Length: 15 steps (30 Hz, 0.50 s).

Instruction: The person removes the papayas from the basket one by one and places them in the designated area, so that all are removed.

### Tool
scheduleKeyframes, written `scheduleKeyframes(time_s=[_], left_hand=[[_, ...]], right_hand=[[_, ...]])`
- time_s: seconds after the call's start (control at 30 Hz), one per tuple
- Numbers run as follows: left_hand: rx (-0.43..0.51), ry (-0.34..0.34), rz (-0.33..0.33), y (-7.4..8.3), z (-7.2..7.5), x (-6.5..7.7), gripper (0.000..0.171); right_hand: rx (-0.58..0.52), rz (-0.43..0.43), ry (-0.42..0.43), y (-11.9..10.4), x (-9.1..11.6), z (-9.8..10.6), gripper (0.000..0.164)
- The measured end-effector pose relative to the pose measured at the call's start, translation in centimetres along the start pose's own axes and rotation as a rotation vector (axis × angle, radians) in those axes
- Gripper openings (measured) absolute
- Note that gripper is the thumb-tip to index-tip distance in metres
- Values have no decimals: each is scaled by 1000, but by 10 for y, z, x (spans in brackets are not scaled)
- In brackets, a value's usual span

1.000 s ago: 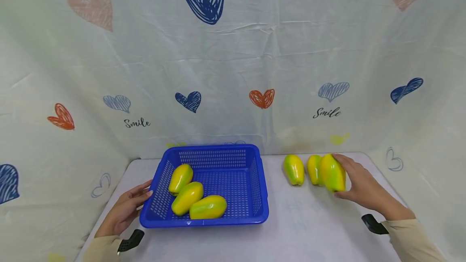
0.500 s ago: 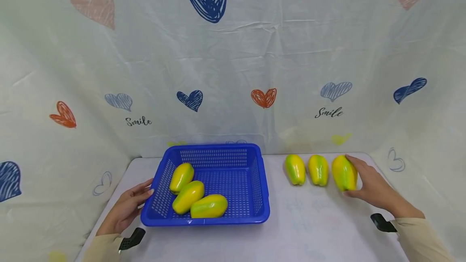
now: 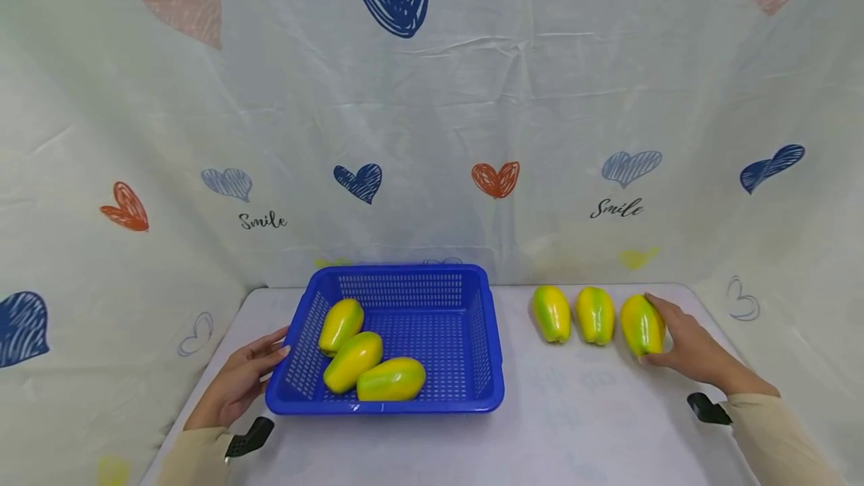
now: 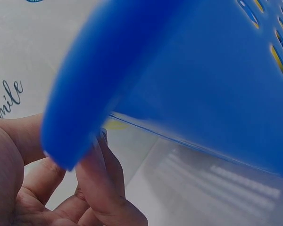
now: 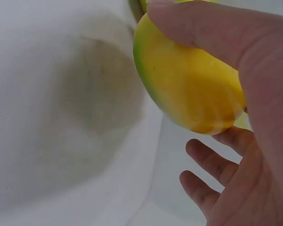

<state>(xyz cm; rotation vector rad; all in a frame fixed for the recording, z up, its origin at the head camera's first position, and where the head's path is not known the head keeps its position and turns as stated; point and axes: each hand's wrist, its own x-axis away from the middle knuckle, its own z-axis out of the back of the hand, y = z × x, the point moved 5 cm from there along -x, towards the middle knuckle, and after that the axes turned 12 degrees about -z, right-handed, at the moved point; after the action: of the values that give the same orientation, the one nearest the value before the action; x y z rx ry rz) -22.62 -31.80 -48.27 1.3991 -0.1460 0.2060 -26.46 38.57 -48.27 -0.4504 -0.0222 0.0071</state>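
My left hand point(image 3: 243, 377) holds the left rim of a blue plastic basket point(image 3: 385, 408); in the left wrist view its fingers point(image 4: 96, 183) curl up under the rim. Three glossy yellow-green papayas lie in the basket, one point(image 3: 391, 379) by the near wall. At the table's right, my right hand point(image 3: 695, 347) grips another papaya point(image 3: 641, 325) between thumb and fingers. It stands at the right end of a row, beside a middle papaya point(image 3: 595, 316) and a left papaya point(image 3: 551, 313). The right wrist view shows the thumb across the held papaya point(image 5: 188, 84), with several fingers extended below.
A white-covered table point(image 3: 560, 426) carries everything. Behind it hangs a pale curtain point(image 3: 432, 96) printed with hearts and "Smile". A dark camera mount sits at each wrist, the left mount point(image 3: 251, 437) near the basket's front corner.
My right hand has moved right with its papaya, away from the middle one, which now shows fully. The left hand stays at the basket rim. The head view has shifted slightly.
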Motion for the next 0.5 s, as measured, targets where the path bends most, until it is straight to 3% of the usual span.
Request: scheduleKeyframes(time_s=[0.5], left_hand=[[11,3,-4,-1,0,1,73]], right_hand=[[8,-44,-68,9,-12,-12,115]])
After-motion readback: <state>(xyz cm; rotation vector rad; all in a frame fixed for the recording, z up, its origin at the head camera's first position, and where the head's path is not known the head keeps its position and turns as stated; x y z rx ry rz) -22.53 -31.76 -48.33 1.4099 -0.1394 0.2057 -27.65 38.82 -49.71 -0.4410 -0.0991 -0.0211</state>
